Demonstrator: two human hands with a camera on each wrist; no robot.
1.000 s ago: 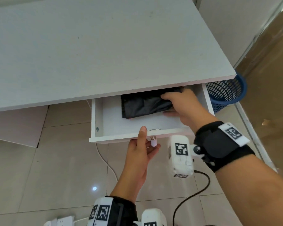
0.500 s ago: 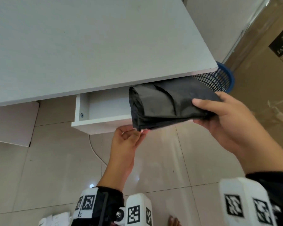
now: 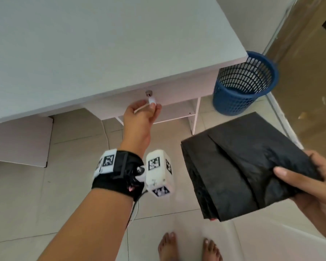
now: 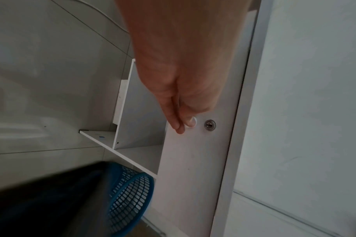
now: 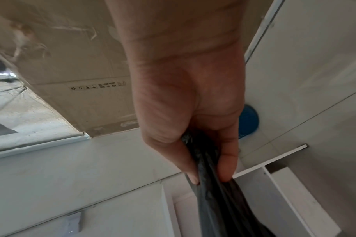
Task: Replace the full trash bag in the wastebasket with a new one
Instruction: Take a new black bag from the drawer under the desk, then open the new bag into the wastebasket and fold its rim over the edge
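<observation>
My right hand (image 3: 297,176) grips a folded black trash bag (image 3: 243,166) by its near edge, thumb on top, held over the floor at the lower right. The right wrist view shows the thumb and fingers (image 5: 226,168) pinching the bag (image 5: 219,208). A blue mesh wastebasket (image 3: 245,85) stands on the floor beside the desk's right corner with no bag in it; it also shows in the left wrist view (image 4: 132,192). My left hand (image 3: 151,108) pinches the small white knob (image 4: 193,121) of the closed drawer, just below its lock (image 4: 209,124).
The white desk top (image 3: 102,44) fills the upper left. An open shelf (image 3: 177,113) sits under the drawer. A white cable (image 3: 105,132) runs along the tiled floor. Brown cardboard (image 3: 309,72) leans at the right behind the wastebasket. My bare feet (image 3: 167,247) are below.
My right hand lifted the black bag out of the drawer and carried it down to the right. The drawer, open before, is now closed, with my left hand still at its knob.
</observation>
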